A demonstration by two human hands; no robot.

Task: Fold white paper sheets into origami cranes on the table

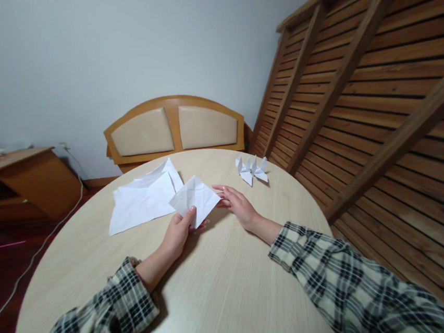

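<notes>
The person's two hands are above a round, light-coloured table [235, 301]. The left hand [179, 231] is gripping a folded white paper [195, 196]: its thumb is pressed on the upper face, near the lower corner, and its other fingers go underneath. This paper has the shape of a diamond, with crease lines visible on it, and it is located in front of the person, between the two hands. The right hand [239, 206] is at the right corner of the paper, with its fingers stretched toward it; I cannot tell whether these fingers pinch the corner or are only beside it. Behind the left hand, some larger white sheets [141, 203] lie on the table, partly one over another, and the diamond paper covers a little of their right edge in this view. On the far right part of the table, beyond the right hand, there are two small folded paper figures [260, 170], close beside each other, with pointed parts standing up. Both arms wear checked sleeves [333, 265]. Behind the table stands a wooden headboard [172, 104] with two cream panels, and on the right side rises a slatted wooden frame [360, 101].
</notes>
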